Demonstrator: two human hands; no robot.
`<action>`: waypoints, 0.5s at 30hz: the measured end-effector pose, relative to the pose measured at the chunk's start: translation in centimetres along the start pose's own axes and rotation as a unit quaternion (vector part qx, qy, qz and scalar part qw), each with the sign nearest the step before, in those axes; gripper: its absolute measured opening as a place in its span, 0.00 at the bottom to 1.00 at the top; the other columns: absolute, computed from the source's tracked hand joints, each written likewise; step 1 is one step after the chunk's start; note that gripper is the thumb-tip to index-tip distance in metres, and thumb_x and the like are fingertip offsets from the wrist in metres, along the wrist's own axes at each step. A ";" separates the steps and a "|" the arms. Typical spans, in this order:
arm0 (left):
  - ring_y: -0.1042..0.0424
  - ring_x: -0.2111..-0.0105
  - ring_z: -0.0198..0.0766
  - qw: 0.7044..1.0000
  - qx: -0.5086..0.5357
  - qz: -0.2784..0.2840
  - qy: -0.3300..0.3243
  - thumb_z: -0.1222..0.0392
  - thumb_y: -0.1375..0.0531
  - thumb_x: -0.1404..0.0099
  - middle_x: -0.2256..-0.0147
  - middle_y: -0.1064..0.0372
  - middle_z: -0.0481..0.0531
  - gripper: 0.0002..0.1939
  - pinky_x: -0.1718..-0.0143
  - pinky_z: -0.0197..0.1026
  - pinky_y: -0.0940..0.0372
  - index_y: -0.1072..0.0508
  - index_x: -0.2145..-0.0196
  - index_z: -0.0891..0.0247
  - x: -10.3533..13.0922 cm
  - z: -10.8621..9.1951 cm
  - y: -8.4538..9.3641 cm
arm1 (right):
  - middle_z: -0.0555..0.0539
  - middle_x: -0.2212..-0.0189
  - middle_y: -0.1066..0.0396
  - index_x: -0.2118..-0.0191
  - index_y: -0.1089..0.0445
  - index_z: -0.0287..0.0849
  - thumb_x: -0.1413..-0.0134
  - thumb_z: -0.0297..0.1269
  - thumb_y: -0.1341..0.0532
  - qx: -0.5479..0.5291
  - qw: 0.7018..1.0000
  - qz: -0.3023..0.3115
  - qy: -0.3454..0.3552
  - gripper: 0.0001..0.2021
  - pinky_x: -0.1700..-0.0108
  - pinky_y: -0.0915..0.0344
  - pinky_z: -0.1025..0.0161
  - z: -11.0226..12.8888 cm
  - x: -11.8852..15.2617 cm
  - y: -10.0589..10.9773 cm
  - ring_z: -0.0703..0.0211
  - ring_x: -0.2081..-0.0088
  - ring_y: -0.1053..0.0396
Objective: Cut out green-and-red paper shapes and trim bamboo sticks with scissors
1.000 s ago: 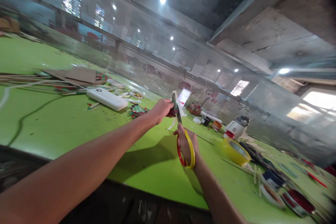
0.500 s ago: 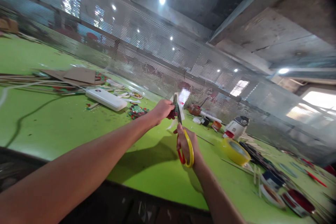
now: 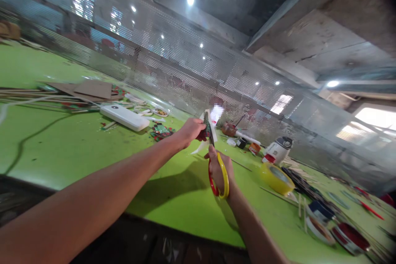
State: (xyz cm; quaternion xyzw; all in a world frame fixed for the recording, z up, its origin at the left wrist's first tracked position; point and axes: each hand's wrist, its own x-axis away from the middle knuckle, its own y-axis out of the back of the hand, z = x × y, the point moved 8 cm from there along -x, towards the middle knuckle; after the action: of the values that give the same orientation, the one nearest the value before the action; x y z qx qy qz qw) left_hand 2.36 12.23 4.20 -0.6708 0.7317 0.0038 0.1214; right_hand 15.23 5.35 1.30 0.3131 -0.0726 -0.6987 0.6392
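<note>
My right hand [image 3: 221,169] is closed around the handles of a pair of scissors [image 3: 227,181], one loop yellow and the other red. Their blades point away from me and meet a small dark green and red piece [image 3: 206,121] with pale edges. That piece is pinched in the fingers of my left hand [image 3: 193,129]; its exact kind is unclear. A thin whitish strip [image 3: 200,147] hangs below it over the green table [image 3: 173,177]. Left of my left hand lies a heap of green and red scraps [image 3: 161,131].
A white power bank [image 3: 123,117] lies at left near cardboard [image 3: 93,89] and thin sticks. On the right are a yellow tape roll [image 3: 277,178], a white bottle [image 3: 278,149], small paint jars [image 3: 254,148] and an open red paint tin [image 3: 350,237]. A perforated screen [image 3: 173,62] stands behind.
The red scissor loop sits slightly farther from the yellow one. The whitish strip has swung a little to the left. Both hands stay in nearly the same place.
</note>
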 end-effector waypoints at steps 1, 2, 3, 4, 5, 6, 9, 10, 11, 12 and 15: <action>0.36 0.87 0.32 1.000 0.001 0.000 0.000 0.71 0.48 0.41 0.85 0.35 0.49 0.10 0.82 0.35 0.42 0.35 0.79 0.67 0.0 0.0 0.0 | 0.54 0.88 0.45 0.73 0.29 0.39 0.49 0.64 0.52 0.008 1.000 -0.002 0.004 0.31 0.80 0.49 0.66 0.1 0.0 0.0 0.64 0.84 0.45; 0.36 0.87 0.32 1.000 0.002 0.001 0.001 0.71 0.47 0.41 0.85 0.36 0.49 0.10 0.82 0.35 0.42 0.36 0.79 0.67 0.0 0.0 0.0 | 0.54 0.88 0.44 0.73 0.29 0.40 0.49 0.64 0.52 0.013 1.000 -0.003 0.008 0.30 0.79 0.49 0.66 0.2 0.0 0.1 0.63 0.83 0.44; 0.36 0.87 0.32 1.000 0.004 0.001 0.003 0.71 0.47 0.41 0.85 0.36 0.49 0.10 0.82 0.35 0.42 0.36 0.80 0.67 0.0 0.0 0.0 | 0.54 0.88 0.44 0.73 0.29 0.40 0.48 0.64 0.52 0.016 1.000 -0.004 0.010 0.30 0.79 0.49 0.66 0.2 0.0 0.1 0.63 0.83 0.44; 0.36 0.87 0.32 1.000 0.006 0.000 0.006 0.71 0.47 0.41 0.85 0.36 0.49 0.10 0.82 0.35 0.43 0.36 0.80 0.67 0.0 0.0 0.0 | 0.54 0.88 0.44 0.73 0.29 0.40 0.48 0.63 0.52 0.017 1.000 -0.003 0.011 0.30 0.79 0.49 0.66 0.2 0.0 0.0 0.63 0.82 0.44; 0.36 0.87 0.32 1.000 0.008 0.000 0.010 0.71 0.47 0.41 0.85 0.36 0.49 0.10 0.82 0.35 0.43 0.36 0.80 0.67 0.1 0.1 0.0 | 0.53 0.88 0.44 0.73 0.29 0.40 0.48 0.63 0.52 0.016 1.000 -0.001 0.010 0.29 0.79 0.49 0.66 0.2 0.0 0.0 0.63 0.82 0.44; 0.36 0.87 0.32 1.000 0.010 0.001 0.014 0.71 0.47 0.41 0.85 0.36 0.50 0.10 0.82 0.35 0.43 0.36 0.80 0.67 0.1 0.1 0.0 | 0.53 0.88 0.44 0.73 0.29 0.40 0.47 0.63 0.52 0.014 1.000 0.001 0.009 0.29 0.79 0.49 0.66 0.1 0.0 -0.1 0.62 0.82 0.44; 0.35 0.86 0.33 1.000 0.012 0.002 0.018 0.71 0.47 0.42 0.85 0.35 0.50 0.10 0.81 0.36 0.42 0.35 0.80 0.67 0.2 0.2 0.0 | 0.54 0.88 0.45 0.74 0.29 0.41 0.47 0.62 0.51 0.012 1.000 0.001 0.006 0.29 0.79 0.49 0.66 -0.1 -0.1 -0.1 0.62 0.83 0.45; 0.35 0.86 0.33 1.000 0.012 0.002 0.018 0.70 0.47 0.42 0.85 0.35 0.50 0.10 0.81 0.36 0.42 0.35 0.80 0.67 0.2 0.2 0.0 | 0.54 0.88 0.45 0.74 0.29 0.41 0.47 0.62 0.52 0.014 1.000 0.001 0.007 0.28 0.79 0.49 0.66 -0.1 -0.1 -0.1 0.62 0.83 0.45; 0.35 0.86 0.33 1.000 0.011 0.002 0.019 0.70 0.47 0.43 0.85 0.35 0.50 0.10 0.81 0.36 0.42 0.35 0.80 0.67 0.2 0.2 0.0 | 0.54 0.88 0.45 0.74 0.29 0.41 0.47 0.62 0.52 0.017 1.000 0.002 0.008 0.28 0.79 0.49 0.66 -0.1 -0.1 -0.1 0.62 0.83 0.45; 0.35 0.86 0.33 1.000 0.010 0.001 0.018 0.70 0.47 0.43 0.85 0.35 0.50 0.10 0.81 0.36 0.42 0.35 0.80 0.67 0.2 0.2 0.1 | 0.53 0.88 0.44 0.75 0.29 0.41 0.46 0.62 0.52 0.021 1.000 0.003 0.011 0.28 0.79 0.49 0.66 0.0 -0.1 -0.1 0.62 0.83 0.44; 0.36 0.86 0.32 1.000 -0.011 -0.004 0.014 0.69 0.46 0.45 0.86 0.36 0.51 0.09 0.82 0.35 0.44 0.35 0.82 0.66 0.0 0.1 0.4 | 0.53 0.87 0.43 0.75 0.30 0.41 0.46 0.61 0.52 0.031 0.999 0.002 0.017 0.28 0.78 0.49 0.66 0.2 -0.1 0.0 0.62 0.82 0.44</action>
State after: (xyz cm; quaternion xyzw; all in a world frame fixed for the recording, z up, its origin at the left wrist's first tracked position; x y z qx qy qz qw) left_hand 2.01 12.25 4.06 -0.6753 0.7302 0.0025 0.1039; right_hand 15.11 5.36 1.45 0.3446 -0.0837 -0.6895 0.6315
